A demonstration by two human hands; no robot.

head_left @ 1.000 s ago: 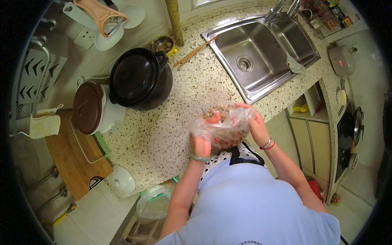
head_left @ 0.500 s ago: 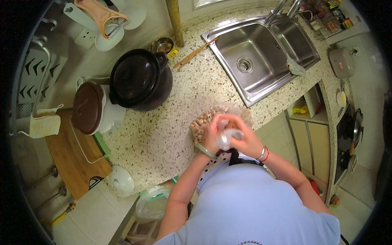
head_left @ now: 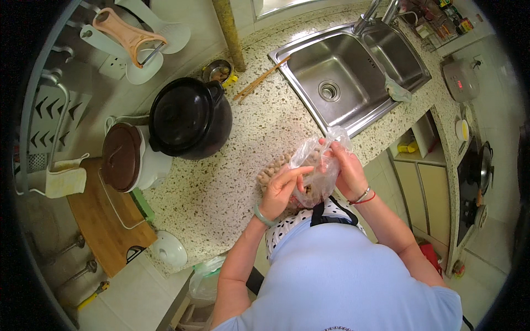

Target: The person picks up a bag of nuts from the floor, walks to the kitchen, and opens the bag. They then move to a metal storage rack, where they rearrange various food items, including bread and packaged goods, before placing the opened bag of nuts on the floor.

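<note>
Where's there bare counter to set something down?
Widest: counter between black pot, white lid and plastic bag. Another: between chopsticks, sink and bag. Crowded: left end, where black pot, brown-lidded pot and cutting board sit close; also front edge, with left hand and right hand at the bag.

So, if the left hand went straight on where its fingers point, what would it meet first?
From the left hand, most likely the clear plastic bag; the right hand looks next, though depth is unclear.
</note>
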